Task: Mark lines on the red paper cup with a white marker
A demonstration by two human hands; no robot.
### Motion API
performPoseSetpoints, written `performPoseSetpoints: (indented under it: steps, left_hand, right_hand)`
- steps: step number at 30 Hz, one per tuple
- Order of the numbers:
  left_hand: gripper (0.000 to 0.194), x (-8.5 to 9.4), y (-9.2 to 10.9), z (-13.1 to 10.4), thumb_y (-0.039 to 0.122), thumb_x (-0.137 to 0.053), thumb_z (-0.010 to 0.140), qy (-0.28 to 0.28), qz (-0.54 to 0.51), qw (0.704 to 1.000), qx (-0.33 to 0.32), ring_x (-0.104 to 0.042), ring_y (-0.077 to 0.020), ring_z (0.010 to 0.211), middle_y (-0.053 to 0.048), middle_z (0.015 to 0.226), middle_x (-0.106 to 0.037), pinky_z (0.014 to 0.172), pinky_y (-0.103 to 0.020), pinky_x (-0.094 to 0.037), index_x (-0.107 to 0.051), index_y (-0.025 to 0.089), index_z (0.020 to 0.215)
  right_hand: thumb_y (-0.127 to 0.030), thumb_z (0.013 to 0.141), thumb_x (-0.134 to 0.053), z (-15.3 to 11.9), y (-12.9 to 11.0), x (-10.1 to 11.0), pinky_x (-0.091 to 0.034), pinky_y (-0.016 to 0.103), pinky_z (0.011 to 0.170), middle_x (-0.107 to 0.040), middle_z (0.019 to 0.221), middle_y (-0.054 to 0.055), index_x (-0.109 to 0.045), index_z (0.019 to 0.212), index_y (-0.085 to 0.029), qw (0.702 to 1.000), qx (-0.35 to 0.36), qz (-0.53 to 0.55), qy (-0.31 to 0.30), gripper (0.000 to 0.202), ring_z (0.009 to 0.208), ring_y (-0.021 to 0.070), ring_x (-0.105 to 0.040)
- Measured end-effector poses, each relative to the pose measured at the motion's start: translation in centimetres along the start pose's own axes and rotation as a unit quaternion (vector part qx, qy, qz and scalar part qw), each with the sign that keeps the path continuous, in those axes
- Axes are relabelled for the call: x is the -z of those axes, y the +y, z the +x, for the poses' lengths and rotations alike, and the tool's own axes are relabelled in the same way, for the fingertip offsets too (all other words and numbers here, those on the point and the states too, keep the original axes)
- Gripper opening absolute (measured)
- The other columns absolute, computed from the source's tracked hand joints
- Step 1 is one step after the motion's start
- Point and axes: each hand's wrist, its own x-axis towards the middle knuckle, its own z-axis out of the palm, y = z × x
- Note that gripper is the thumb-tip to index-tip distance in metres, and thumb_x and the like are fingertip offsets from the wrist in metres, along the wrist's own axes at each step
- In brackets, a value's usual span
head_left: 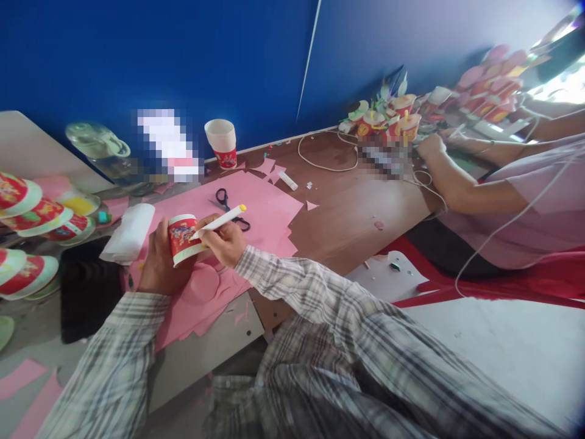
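I see the left hand (159, 259) wrapped around a red printed paper cup (183, 239), holding it on its side just above the pink paper sheet (269, 210), likely so the cup's wall faces the tool. The right hand (226, 241) is closed on a white pen-like stick with a yellow cap (219, 222), pinched like a pen, its lower end touching the cup's side; I can't tell if it's glue or a marker. Both sleeves are plaid.

Under the hands lie cut pink pieces, one a rounded pink cutout (203, 283), just beside the cup. Scissors (228, 204) rest on the pink sheet just behind the right hand, within easy reach. A second upright paper cup (222, 143) stands near the blue wall. Stacked red-printed cups (36, 219) sit at far left, near a folded white cloth (130, 231).

At right, another person's arm (457, 177) rests on the brown table (356, 213), beside decorated cups (388, 119), well apart from my hands.
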Motion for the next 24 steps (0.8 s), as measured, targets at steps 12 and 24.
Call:
performPoseSetpoints:
  steps: [12, 24]
  left_hand:
    - [0.078, -0.07, -0.12, -0.04, 0.045, -0.043, 0.074, -0.002, -0.018, 1.000, 0.009, -0.038, -0.0317, 0.116, -0.026, 0.125, -0.037, 0.095, -0.049, -0.034, -0.012, 0.002, 0.132]
    - [0.079, -0.17, -0.18, -0.01, 0.044, -0.044, 0.075, 0.004, -0.005, 1.000, -0.017, -0.036, -0.0316, 0.118, -0.026, 0.129, -0.033, 0.096, -0.048, -0.033, -0.011, 0.003, 0.133]
  right_hand:
    - [-0.024, 0.074, -0.044, -0.08, 0.53, 0.01, -0.040, 0.019, 0.053, -0.048, 0.060, -0.001, -0.054, 0.080, -0.012, 0.999, -0.002, 0.013, -0.033, 0.017, 0.053, 0.0063, -0.043]
    - [-0.023, 0.074, -0.044, -0.03, 0.48, -0.07, -0.039, 0.019, 0.053, -0.047, 0.058, -0.001, -0.054, 0.078, -0.013, 0.999, -0.011, 0.015, -0.026, 0.014, 0.053, 0.0065, -0.044]
